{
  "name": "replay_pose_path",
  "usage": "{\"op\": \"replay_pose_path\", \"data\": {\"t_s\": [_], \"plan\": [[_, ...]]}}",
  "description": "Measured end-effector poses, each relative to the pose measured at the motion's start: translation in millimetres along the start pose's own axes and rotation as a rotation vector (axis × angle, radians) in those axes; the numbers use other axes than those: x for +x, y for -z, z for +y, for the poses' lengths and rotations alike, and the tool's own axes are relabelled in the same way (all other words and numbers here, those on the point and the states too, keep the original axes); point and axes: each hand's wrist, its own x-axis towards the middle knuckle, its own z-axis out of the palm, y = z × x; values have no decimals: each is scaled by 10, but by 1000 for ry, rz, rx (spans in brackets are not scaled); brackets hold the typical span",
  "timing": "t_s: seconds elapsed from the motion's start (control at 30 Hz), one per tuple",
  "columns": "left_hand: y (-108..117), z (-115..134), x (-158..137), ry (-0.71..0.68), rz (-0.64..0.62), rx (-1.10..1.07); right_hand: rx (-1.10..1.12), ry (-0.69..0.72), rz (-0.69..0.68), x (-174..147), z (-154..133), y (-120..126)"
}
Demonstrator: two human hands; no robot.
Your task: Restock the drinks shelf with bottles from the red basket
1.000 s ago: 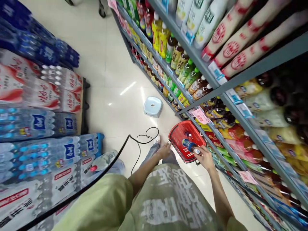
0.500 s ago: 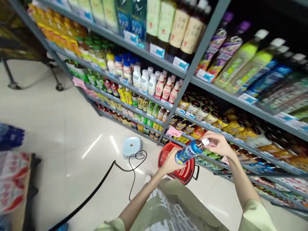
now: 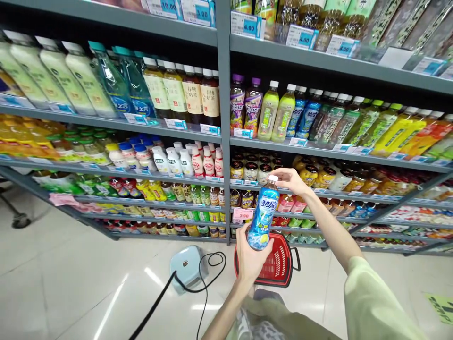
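A drink bottle (image 3: 264, 215) with a blue label and white cap is held up in front of the shelves, slightly tilted. My left hand (image 3: 249, 257) is wrapped round its lower end, thumb on the right side. At the top, the fingers of my right hand (image 3: 290, 181) are closed at the bottle's white cap (image 3: 273, 179), partly behind it. Below the bottle, a red shopping basket (image 3: 279, 259) with a black handle stands on the floor, partly covered by my left hand and the bottle.
Grey shelves (image 3: 222, 108) packed with drinks rise ahead. Matching blue-label bottles (image 3: 309, 120) stand on the right shelf. A light-blue box (image 3: 186, 269) sits on the floor, with a black cable (image 3: 155, 302) running to it. A wheeled cart's caster (image 3: 21, 220) shows at far left.
My view has levelled and turned toward the shelves. The bottle is now more upright, its label facing me. Both hands stay at the bottle.
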Motion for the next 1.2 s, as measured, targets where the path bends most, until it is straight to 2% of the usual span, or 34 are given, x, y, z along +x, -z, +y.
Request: {"op": "replay_pose_path", "data": {"t_s": [0.2,0.3,0.4,0.53,0.67,0.77,0.83,0.9,1.1,1.2], "plan": [[37,22,-11,-43,-61,6,33,-5,4,-5,-44,0],[41,41,-62,-12,-72,-99,49,-19,29,5,-65,-6],[51,77,-96,206,-160,-502,-6,-59,53,21,-125,-59],[92,147,-55,660,-274,-1165,-173,-92,104,57,-267,-228],[153,116,-29,1008,-327,-1570,-419,-58,201,81,-432,-448],[165,15,-101,1130,-325,-1724,-622,-33,184,92,-538,-591],[161,-41,-152,1124,-322,-1702,-685,-24,151,104,-588,-659],[166,-57,-162,1058,-332,-1599,-694,-19,135,120,-613,-695],[287,116,29,915,-313,-1259,-641,-5,199,186,-537,-612],[321,149,74,661,-290,-1010,-577,-38,239,222,-454,-509]]}}
